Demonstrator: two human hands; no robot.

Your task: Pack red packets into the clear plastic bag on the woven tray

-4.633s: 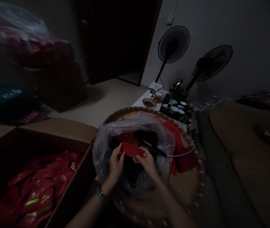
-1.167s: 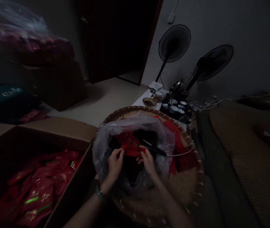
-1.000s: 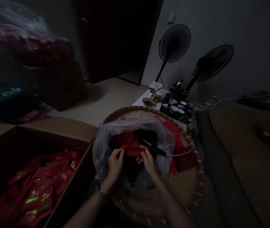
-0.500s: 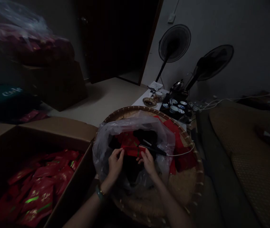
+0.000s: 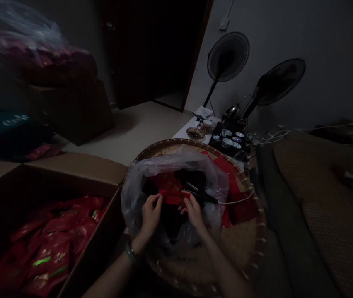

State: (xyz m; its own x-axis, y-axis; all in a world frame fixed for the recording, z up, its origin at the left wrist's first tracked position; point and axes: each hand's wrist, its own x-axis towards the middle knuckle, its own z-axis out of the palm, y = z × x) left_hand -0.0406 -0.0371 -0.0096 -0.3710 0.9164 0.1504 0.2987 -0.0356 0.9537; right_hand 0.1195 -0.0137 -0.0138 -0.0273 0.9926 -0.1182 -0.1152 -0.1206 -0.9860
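My left hand [image 5: 151, 215] and my right hand [image 5: 193, 213] pinch the two ends of a small red packet [image 5: 173, 198] and hold it level over a clear plastic bag [image 5: 136, 186]. The bag sits open in a round woven basket tray [image 5: 247, 244] and has dark contents and more red packets inside. A dark tool with a white cord [image 5: 201, 193] lies across the bag, just beyond my right hand. A green bracelet is on my left wrist.
A cardboard box [image 5: 80, 169] at the left holds several red packets [image 5: 49, 248]. More red packets lie in the tray at the right [image 5: 237, 198]. Behind stand two fans [image 5: 228, 56], a low table with a tea set [image 5: 229, 138], and a door. A cushioned seat [image 5: 325, 198] is on the right.
Since 4.6 s ago the packet has been turned from tilted to level and held slightly higher over the bag. Over the last second nothing has visibly moved.
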